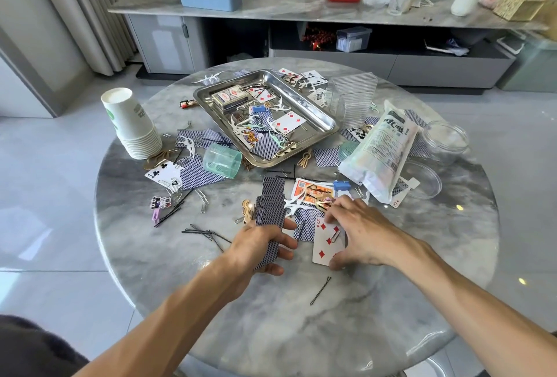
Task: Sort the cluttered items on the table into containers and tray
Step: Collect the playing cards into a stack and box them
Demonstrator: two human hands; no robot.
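My left hand [259, 244] grips a fanned stack of blue-backed playing cards [271, 204] above the round marble table [301, 316]. Just to its right, my right hand [358, 232] pinches a five of diamonds card [325, 244] that carries a paper clip, thumb under its lower edge. More cards, white floss picks, hair pins and clips lie scattered around both hands. The steel tray [319, 117] farther back holds a card box, loose cards, floss picks and a blue clip.
A stack of paper cups [129, 123] stands at the left, with a green plastic cup [221, 161] on its side near the tray. At the right are clear ribbed cups [352, 99], a white pouch [382, 147], a clear tub [446, 140] and a lid [425, 179]. A bobby pin [321, 290] lies in front.
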